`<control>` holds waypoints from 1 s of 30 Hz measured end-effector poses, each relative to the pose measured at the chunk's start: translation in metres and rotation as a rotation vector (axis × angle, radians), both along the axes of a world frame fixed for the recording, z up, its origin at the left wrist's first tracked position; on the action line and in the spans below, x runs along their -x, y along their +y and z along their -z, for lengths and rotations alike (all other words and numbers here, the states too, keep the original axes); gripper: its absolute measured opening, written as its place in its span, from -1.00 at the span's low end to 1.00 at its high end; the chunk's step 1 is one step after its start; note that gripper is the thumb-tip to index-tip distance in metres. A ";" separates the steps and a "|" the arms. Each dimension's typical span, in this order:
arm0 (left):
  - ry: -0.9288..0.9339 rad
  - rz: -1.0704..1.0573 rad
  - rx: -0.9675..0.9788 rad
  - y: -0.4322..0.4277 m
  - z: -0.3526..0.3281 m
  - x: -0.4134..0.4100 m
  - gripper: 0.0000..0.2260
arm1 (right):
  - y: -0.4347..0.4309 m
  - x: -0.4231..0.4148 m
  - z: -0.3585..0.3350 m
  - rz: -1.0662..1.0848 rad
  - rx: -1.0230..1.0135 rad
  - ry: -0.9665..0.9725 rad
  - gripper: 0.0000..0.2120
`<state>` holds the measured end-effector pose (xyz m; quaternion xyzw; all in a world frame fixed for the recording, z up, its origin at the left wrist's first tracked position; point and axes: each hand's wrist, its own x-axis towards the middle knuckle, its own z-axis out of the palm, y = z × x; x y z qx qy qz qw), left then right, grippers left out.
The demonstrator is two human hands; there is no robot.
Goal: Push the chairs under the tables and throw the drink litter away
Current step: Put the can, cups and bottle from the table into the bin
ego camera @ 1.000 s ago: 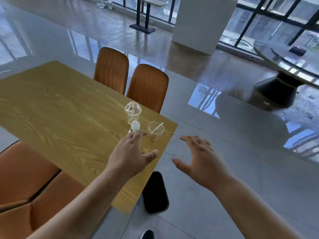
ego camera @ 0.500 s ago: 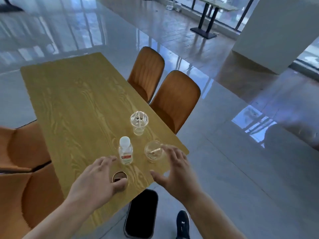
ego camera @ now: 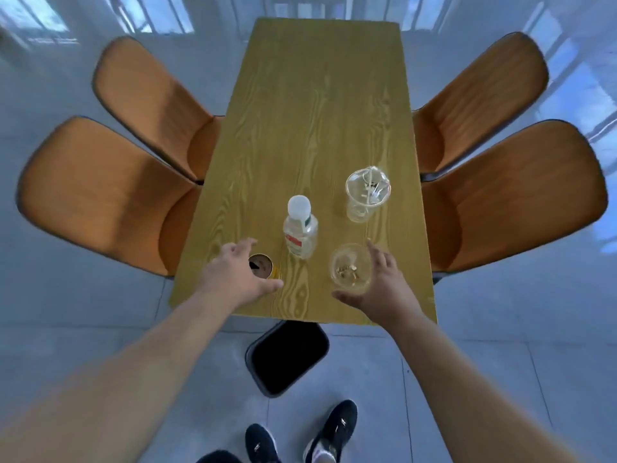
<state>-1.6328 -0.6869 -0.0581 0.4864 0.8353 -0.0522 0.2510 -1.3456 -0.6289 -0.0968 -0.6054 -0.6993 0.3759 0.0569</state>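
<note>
Taking the clear plastic bottle (ego camera: 299, 228) as the landmark, it stands upright near the person's end of the wood-grain counter (ego camera: 320, 105), its long axis vertical, its white cap (ego camera: 299, 206) uppermost and a red-and-white label on its side. Just left of the bottle and nearer the person sits a round can (ego camera: 261, 264), top up, with a dark opening and a yellow side; the left hand (ego camera: 233, 275) lies spread over the can's left edge, fingers wide and thumb stretched toward the bottle, gripping nothing that can be seen. Right of the bottle and nearer the person stands a low clear plastic cup (ego camera: 350, 268) with yellowish scraps in its bottom; the right hand (ego camera: 382, 284) curves open around its right side, thumb below the cup, and whether skin touches plastic cannot be told. Right of the bottle and farther away stands a taller clear cup (ego camera: 366, 192), crumpled at the rim, with a straw inside. Four smooth orange shell chairs flank the counter, two to the bottle's left (ego camera: 110, 198) and two to its right (ego camera: 510, 195), seats partly under the counter. On the grey tiled floor below the counter's near edge stands a black bin (ego camera: 287, 355), open mouth up, and nearer still are dark shoes (ego camera: 334, 429).
</note>
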 end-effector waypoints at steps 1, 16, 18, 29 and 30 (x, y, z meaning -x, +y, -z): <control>0.010 -0.013 0.009 -0.002 0.010 0.000 0.01 | 0.004 0.004 0.007 -0.037 0.004 -0.009 0.25; -0.198 -0.055 -0.214 -0.153 0.024 -0.011 -0.39 | -0.139 0.017 -0.015 -0.275 -0.019 -0.081 0.00; -0.207 -0.106 -0.264 -0.179 0.009 -0.011 -0.39 | -0.149 0.019 -0.038 -0.243 -0.106 -0.035 -0.01; -0.112 -0.190 -0.360 -0.213 -0.023 -0.024 -0.38 | -0.139 0.059 -0.075 -0.335 -0.224 0.156 0.01; -0.113 -0.214 -0.358 -0.215 -0.015 -0.025 -0.38 | -0.139 0.058 -0.063 -0.358 -0.200 0.150 0.02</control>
